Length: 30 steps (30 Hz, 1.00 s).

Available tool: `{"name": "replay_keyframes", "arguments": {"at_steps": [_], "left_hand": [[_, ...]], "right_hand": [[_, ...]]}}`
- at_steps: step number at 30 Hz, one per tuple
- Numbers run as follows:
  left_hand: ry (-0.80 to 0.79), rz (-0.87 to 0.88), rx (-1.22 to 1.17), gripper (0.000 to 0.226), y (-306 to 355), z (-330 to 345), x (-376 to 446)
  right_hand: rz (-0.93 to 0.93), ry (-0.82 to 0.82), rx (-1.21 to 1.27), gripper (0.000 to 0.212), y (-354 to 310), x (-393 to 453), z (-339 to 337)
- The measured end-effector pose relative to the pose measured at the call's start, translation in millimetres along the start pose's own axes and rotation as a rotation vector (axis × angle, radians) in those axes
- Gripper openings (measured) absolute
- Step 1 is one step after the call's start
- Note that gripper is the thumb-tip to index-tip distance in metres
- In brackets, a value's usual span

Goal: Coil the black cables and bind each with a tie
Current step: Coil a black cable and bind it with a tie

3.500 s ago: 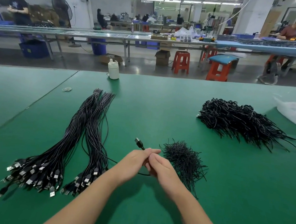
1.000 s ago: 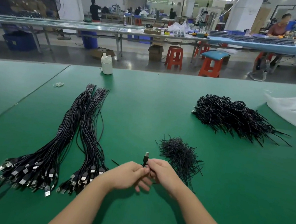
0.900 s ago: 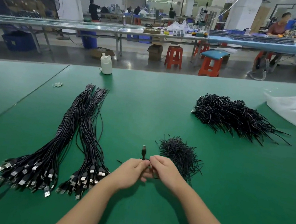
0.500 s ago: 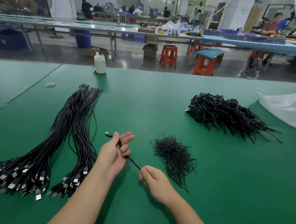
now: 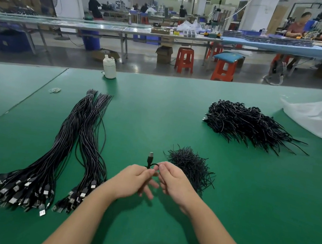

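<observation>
My left hand (image 5: 136, 179) and my right hand (image 5: 172, 181) meet above the green table (image 5: 156, 117), both pinching one black cable (image 5: 150, 159). Its plug end sticks up just above my fingertips and a small loop arcs between the hands. The rest of that cable is hidden inside my hands. Two long bundles of straight black cables (image 5: 76, 139) with metal plugs lie to the left. A small heap of black ties (image 5: 191, 166) sits right behind my right hand. A larger pile of bound black cables (image 5: 246, 122) lies at the far right.
A white bottle (image 5: 109, 68) stands at the table's far edge. A white plastic bag (image 5: 320, 120) lies at the right edge, and a small rubber band (image 5: 54, 90) rests far left. A seam in the table runs along the left. Workbenches and orange stools stand beyond.
Half a second ago my hands were apart with the cable stretched between them. Now they have come together, and the cable forms a small loop with its plug pointing up.
</observation>
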<state>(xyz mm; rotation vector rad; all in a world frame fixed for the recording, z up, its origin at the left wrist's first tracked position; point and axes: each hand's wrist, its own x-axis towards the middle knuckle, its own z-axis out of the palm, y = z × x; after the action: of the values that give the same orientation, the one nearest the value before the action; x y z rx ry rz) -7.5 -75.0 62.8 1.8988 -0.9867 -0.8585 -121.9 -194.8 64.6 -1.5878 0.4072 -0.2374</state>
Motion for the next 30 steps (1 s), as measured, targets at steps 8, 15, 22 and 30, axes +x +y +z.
{"name": "replay_keyframes", "arguments": {"at_steps": [8,15,22,30], "left_hand": [[0.086,0.217,-0.364,0.042,-2.6,24.3,-0.3],[0.262,0.151,-0.835,0.054,-6.8,28.6,12.7],[0.349,0.110,-0.874,0.048,1.9,39.0,13.4],[0.230,0.047,-0.858,0.036,0.7,46.1,7.2]], "right_hand": [[-0.185,0.070,-0.095,0.025,-2.4,-6.8,3.0],[-0.222,0.086,-0.179,0.030,15.8,-11.2,9.2],[0.029,0.043,-0.175,0.026,34.5,-6.7,3.3],[0.049,-0.098,0.209,0.055,52.6,-7.0,-1.0]]}}
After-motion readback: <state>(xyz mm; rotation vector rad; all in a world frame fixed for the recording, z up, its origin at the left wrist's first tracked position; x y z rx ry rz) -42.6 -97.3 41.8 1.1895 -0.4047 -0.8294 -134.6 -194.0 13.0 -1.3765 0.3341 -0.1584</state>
